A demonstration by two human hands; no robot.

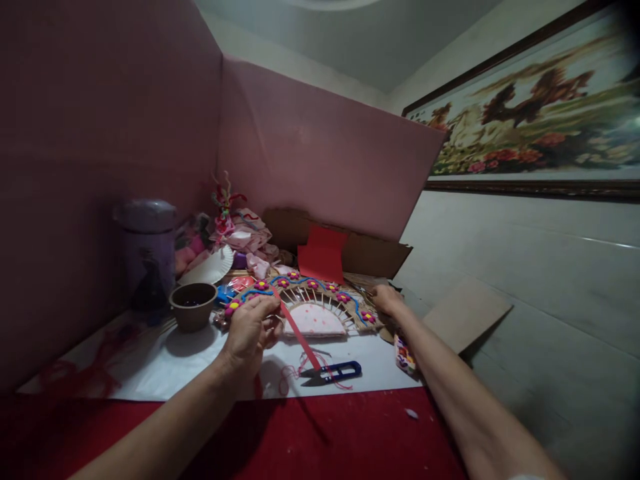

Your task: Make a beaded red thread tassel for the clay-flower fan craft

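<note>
My left hand [253, 327] is closed, pinching the upper part of a flat red strip [297, 330] between thumb and fingers. The strip slants down to the right, its lower end near blue-handled thread snips [333, 373] lying on white paper. Behind the strip stands a semicircular fan-like craft piece [313, 285], with pink and yellow flowers, blue wavy trim and thin sticks round a dotted white cloth half-circle [315, 320]. My right hand [387, 301] reaches to the craft's right end, among thin sticks; its fingers are curled, and what they hold is hidden.
A brown bowl [193, 307] and a lidded purple container [147, 260] stand at left. Pink fabric, a white paper plate [210, 267], red paper [323, 253] and cardboard [380, 252] fill the back. A grey board [467, 313] leans at right; pink thread lies by the snips.
</note>
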